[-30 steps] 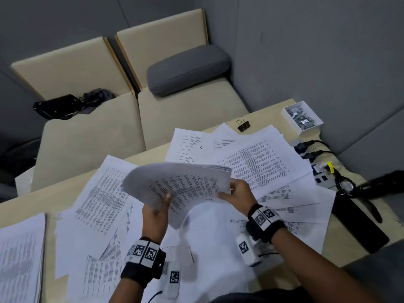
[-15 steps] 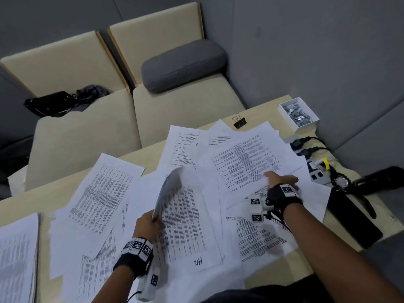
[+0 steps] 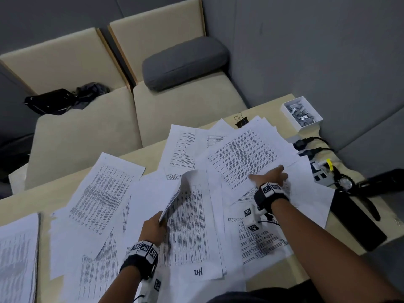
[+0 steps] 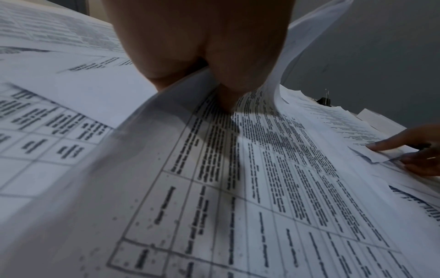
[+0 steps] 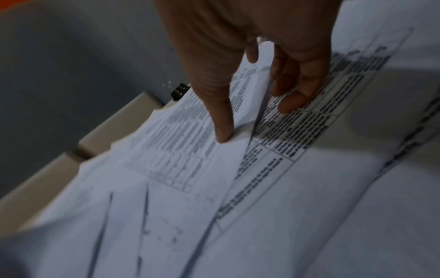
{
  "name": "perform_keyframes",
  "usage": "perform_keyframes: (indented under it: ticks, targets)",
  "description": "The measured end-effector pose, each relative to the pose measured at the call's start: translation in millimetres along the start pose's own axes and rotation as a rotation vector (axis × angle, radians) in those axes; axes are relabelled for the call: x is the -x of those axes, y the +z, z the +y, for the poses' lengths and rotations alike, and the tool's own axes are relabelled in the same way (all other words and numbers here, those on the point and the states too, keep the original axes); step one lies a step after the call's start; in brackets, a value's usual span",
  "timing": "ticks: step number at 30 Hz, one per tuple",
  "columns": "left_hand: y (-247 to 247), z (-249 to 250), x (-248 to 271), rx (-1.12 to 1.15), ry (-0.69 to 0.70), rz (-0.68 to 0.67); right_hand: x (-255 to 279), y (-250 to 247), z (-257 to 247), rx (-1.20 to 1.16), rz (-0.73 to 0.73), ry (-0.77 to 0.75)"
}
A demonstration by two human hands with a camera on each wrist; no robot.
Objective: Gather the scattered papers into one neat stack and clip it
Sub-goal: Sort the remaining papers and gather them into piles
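Printed sheets point(image 3: 105, 189) lie scattered across the wooden table point(image 3: 32, 200). My left hand point(image 3: 153, 226) grips a bundle of papers point(image 3: 176, 196) by its near edge. That edge curls up off the sheets lying under it; in the left wrist view the thumb and fingers point(image 4: 202, 47) pinch the curled bundle point(image 4: 166, 146). My right hand point(image 3: 272, 174) reaches to the right and pinches the corner of a printed sheet point(image 3: 244, 156), one finger point(image 5: 221, 112) on top and the others under its edge. A black binder clip point(image 3: 241, 121) sits at the far table edge, untouched.
A separate paper stack point(image 3: 17, 254) lies at the left edge. At the right stand a white box of small clips point(image 3: 301, 114), a power strip with plugs point(image 3: 319, 171), a watch point(image 3: 345, 182) and a flat black case point(image 3: 358, 221). Beige seats with a grey cushion point(image 3: 183, 62) lie beyond the table.
The bundle, held up by both hands a second ago, has come down onto the table in my left hand alone. My right hand let go and moved right onto a printed sheet.
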State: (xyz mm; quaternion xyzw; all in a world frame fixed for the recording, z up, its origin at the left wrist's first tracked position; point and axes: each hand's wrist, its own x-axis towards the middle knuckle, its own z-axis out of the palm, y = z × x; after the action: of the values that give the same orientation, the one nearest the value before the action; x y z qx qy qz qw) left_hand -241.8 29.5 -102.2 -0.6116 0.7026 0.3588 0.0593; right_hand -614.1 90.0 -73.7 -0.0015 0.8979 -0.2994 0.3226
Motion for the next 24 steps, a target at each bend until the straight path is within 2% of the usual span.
perform_keyframes:
  ticks: [4, 11, 13, 16, 18, 21, 24]
  targets:
    - [-2.8, 3.7, 0.2, -0.018, -0.006, -0.010, 3.0, 16.6, -0.6, 0.158, 0.006, -0.069]
    - [-2.5, 4.6, 2.2, -0.007, 0.010, -0.001, -0.9, 14.1, 11.8, 0.040, -0.011, -0.002]
    - [-3.2, 6.6, 2.9, -0.014, 0.009, 0.008, -1.3, 8.5, 14.0, 0.067, -0.043, -0.031]
    - [-2.5, 7.8, 2.3, -0.013, -0.018, 0.022, 1.4, 0.3, 17.9, 0.022, 0.007, -0.083]
    - [-1.8, 7.0, 0.9, 0.005, -0.057, 0.016, 7.6, -3.6, 15.6, -0.042, 0.111, -0.220]
    - [-1.3, 4.1, -0.6, 0.132, -0.120, -0.022, 22.9, -11.6, 0.8, -0.173, 0.226, -0.535]
    - [-2.7, -1.7, -0.3, 0.221, -0.152, -0.013, 45.5, -31.7, -18.4, -0.283, 0.111, -0.798]
